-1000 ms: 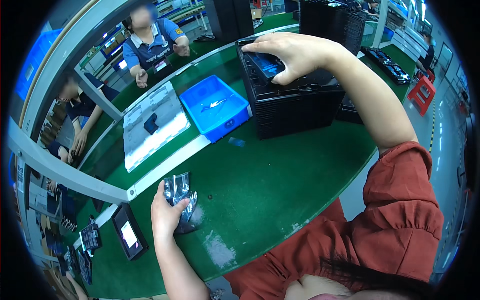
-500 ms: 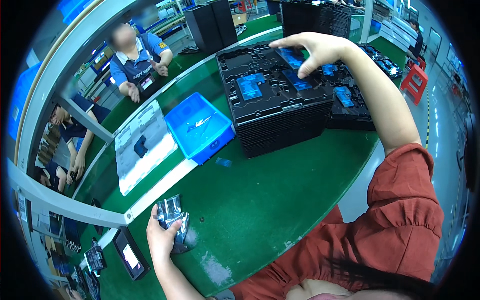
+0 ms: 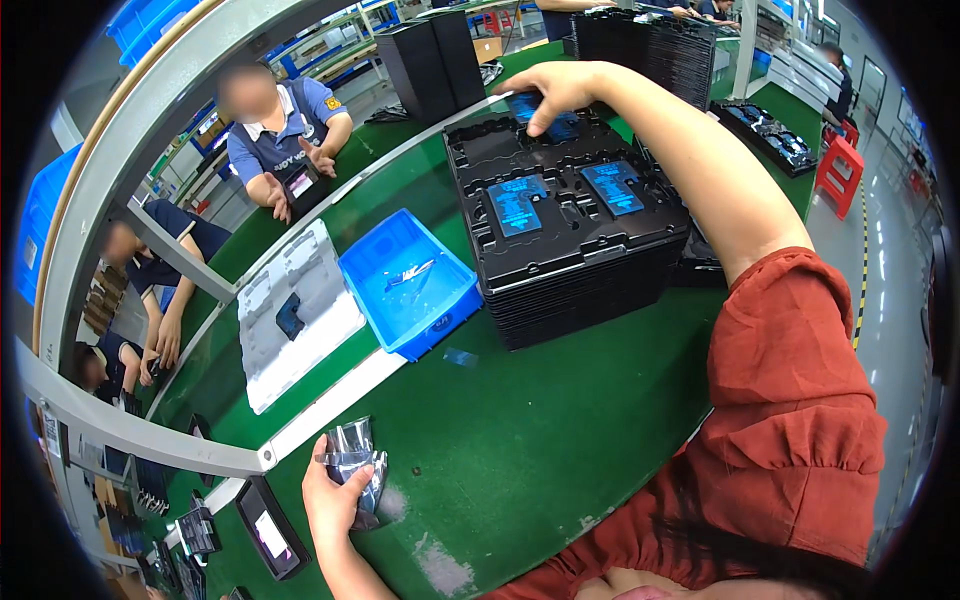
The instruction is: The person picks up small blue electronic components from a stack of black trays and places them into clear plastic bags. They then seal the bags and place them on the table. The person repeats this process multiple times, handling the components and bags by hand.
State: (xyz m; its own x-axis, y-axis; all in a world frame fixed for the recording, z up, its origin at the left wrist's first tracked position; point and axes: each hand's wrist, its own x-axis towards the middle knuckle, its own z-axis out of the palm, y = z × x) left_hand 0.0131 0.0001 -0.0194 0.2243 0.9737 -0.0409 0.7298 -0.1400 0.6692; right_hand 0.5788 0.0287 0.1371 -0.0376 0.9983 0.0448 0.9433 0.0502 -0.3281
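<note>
My left hand (image 3: 333,497) is closed on a shiny, silvery plastic packet (image 3: 356,462) just above the near left of the green table; its contents are hard to make out. Far ahead, my right hand (image 3: 562,88) curls its thumb and fingers around a flat blue-labelled piece (image 3: 561,126), battery-like, at the far side of the stacked black trays (image 3: 580,262). The hand partly hides that piece. Two similar pieces, one L-shaped battery-like piece (image 3: 517,204) and another flat blue piece (image 3: 613,188), lie in the near slots of the top tray.
Left of the stack stand a blue bin (image 3: 408,285) with clear plastic scraps and a white foam tray (image 3: 296,345) holding one dark piece. A grey metal frame (image 3: 150,425) crosses the left side. Co-workers sit beyond it. A black open box (image 3: 270,530) lies at lower left.
My right hand has shifted left across the top tray's far side, along with the blue piece by its fingers. The left hand keeps hold of the packet. The whole view has tilted slightly.
</note>
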